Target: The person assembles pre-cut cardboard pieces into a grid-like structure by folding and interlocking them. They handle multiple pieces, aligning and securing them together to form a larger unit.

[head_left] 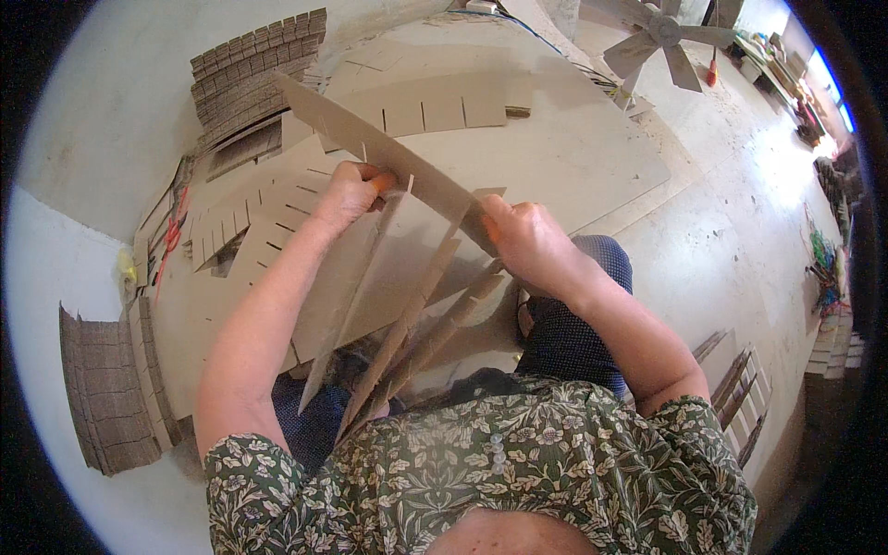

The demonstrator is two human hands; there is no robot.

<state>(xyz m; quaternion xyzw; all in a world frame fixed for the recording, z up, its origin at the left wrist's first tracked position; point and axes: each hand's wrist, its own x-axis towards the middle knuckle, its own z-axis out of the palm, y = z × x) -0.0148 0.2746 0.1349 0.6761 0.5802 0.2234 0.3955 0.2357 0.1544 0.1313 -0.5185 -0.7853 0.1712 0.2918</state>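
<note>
A long brown cardboard strip [425, 180] runs slantwise from the upper left down to my right hand. My left hand [350, 196] is closed near its middle, where a narrower cardboard strip [359, 294] meets it; which of the two the fingers pinch is partly hidden. Gripping the long strip's lower right end is my right hand [535, 242], closed. Orange covering shows on a digit of each hand. More narrow strips, among them a cardboard divider [407, 324], stand on edge and slope down toward my lap, their upper ends at or near the long strip.
Slotted cardboard sheets [444, 109] lie on the board beyond my hands, with more slotted pieces [268, 222] at left. Stacked strips [259, 69] lean at the back left, another stack [106, 388] nearer left. A fan [664, 32] stands far right; a partition grid [745, 398] lies right.
</note>
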